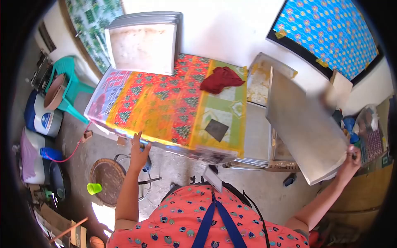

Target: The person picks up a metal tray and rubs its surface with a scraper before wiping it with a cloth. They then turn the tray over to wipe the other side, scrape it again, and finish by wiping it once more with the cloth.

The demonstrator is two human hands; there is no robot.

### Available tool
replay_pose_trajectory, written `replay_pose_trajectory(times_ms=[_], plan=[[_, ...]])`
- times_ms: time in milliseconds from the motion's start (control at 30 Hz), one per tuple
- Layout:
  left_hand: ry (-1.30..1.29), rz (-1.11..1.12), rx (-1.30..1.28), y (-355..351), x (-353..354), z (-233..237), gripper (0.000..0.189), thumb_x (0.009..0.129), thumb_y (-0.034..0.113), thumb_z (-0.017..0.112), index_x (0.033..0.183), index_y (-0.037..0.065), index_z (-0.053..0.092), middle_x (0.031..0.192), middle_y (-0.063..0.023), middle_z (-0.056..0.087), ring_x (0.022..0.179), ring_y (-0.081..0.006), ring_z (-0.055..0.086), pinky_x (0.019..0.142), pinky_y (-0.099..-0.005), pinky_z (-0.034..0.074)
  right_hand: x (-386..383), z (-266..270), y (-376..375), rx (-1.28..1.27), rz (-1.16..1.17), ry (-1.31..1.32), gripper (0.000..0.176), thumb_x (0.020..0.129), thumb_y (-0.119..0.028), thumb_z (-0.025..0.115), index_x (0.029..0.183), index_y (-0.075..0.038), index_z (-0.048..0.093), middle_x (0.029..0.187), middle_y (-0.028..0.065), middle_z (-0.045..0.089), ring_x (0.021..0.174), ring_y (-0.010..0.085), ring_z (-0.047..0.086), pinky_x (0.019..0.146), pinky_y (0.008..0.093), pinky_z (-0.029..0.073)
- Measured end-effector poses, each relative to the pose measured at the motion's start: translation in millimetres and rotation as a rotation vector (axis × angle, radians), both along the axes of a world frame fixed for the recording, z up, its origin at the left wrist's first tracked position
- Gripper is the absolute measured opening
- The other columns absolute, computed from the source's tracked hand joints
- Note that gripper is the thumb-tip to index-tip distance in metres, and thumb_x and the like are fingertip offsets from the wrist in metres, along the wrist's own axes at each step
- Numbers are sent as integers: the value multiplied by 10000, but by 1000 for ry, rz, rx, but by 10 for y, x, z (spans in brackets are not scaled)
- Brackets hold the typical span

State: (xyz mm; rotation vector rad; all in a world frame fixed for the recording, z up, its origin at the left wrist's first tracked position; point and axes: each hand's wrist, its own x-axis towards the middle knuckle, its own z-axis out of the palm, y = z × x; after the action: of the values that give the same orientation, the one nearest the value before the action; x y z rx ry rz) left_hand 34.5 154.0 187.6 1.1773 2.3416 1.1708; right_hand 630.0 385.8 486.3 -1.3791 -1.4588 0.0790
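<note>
My right hand [351,160] is closed on the lower right corner of a large flat metal baking tray [304,120]. The tray is tilted and slightly blurred, over more trays [255,130] to the right of the table. My left hand [140,149] holds nothing, its fingers apart at the front edge of the covered table [159,105]. On the table lie a dark red cloth [222,79] and a small dark square piece [216,129]. A stack of similar trays [142,47] leans on the wall at the table's back left.
A green plastic chair [68,89] stands left of the table. On the floor are a round woven basket [108,182] and a lime green cup [94,189]. A blue patterned panel [326,35] and a pink basket [371,144] are at the right.
</note>
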Motion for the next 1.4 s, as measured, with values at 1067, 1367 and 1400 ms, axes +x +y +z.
replay_pose_trajectory(times_ms=[1067, 1367, 1400], plan=[[-1371, 434, 817, 231, 503, -641, 323, 930, 32, 409, 1218, 170, 453, 1132, -49, 592, 986, -228, 619, 794, -421, 551, -3340, -3015, 1119, -682, 746, -877, 535, 664, -386, 790, 1034, -54, 590, 1038, 169, 624, 1007, 330, 581, 860, 401, 448], [-1447, 538, 725, 460, 664, -860, 357, 939, 20, 412, 1256, 181, 391, 1203, -73, 543, 1049, -271, 587, 832, -496, 524, -3192, -3327, 1284, -715, 821, -797, 490, 628, -295, 818, 981, -70, 563, 992, 152, 624, 936, 318, 600, 822, 397, 453], [-1464, 519, 728, 493, 711, -892, 353, 935, 14, 419, 1249, 173, 383, 1205, -84, 538, 1047, -283, 588, 821, -501, 529, -3137, -3360, 1325, -704, 837, -744, 468, 626, -277, 820, 959, -67, 568, 986, 153, 624, 923, 319, 602, 815, 400, 455]])
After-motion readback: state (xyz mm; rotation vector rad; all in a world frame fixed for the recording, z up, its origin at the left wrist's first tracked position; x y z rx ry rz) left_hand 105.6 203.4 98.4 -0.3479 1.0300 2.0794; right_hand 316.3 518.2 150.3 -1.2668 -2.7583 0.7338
